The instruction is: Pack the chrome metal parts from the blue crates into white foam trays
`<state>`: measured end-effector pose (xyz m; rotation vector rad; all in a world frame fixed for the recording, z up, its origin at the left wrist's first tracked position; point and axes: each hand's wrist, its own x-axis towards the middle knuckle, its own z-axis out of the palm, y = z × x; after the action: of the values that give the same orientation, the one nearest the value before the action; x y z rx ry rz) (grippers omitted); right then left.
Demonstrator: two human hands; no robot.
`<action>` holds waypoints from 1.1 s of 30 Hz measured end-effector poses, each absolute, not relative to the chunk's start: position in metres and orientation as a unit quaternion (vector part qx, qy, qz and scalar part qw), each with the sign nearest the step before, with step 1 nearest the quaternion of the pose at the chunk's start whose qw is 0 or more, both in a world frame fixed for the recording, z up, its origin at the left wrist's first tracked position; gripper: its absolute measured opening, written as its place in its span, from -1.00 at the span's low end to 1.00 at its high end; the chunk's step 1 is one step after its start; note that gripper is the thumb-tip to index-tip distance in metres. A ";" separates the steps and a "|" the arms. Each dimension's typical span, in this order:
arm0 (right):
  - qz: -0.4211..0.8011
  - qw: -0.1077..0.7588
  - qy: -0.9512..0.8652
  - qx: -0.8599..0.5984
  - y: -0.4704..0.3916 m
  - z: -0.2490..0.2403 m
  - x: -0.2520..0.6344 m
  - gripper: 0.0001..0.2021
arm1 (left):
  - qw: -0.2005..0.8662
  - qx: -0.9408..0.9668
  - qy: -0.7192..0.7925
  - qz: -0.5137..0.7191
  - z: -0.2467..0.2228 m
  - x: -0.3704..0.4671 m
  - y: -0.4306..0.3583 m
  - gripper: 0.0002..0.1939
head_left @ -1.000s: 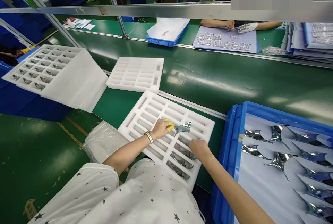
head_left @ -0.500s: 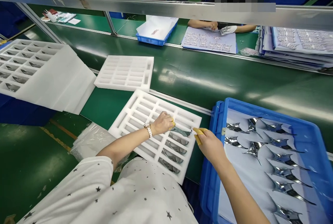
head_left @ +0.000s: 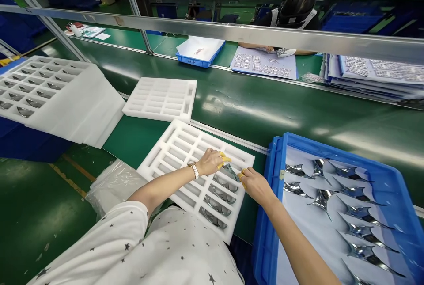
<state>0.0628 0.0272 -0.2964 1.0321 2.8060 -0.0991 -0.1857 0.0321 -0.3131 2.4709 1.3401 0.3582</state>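
The curved chrome piece [head_left: 232,172] lies between the two hands, over the white foam tray [head_left: 232,217], its long axis running from the left hand [head_left: 212,162] toward the right and roughly along the slots, just beyond the four filled ones. The left hand pinches its left end; the right hand [head_left: 255,184], equally near, has its fingers drawn narrow at the other end, though whether they grip I cannot tell.

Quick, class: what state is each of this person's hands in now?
Left hand: closed on a shiny piece.
Right hand: at its other end; whether gripping cannot be told.
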 end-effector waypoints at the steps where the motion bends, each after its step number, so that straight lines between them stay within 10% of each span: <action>1: -0.037 0.086 0.937 0.336 0.031 -0.293 0.062 -0.72 | 0.166 0.852 0.479 0.130 -0.315 -0.189 0.031 -0.61; 11: -0.050 0.239 0.926 0.290 0.037 -0.299 0.041 -0.68 | 0.233 0.860 0.436 0.128 -0.341 -0.202 -0.012 -0.48; 33: -0.109 0.167 0.903 0.381 0.023 -0.300 0.026 -0.85 | 0.372 0.681 0.588 0.227 -0.365 -0.204 0.014 -0.69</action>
<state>0.0257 0.0235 -0.3001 1.0850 2.5692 -0.3101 -0.2044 0.0138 -0.3650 1.7465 1.5071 0.5813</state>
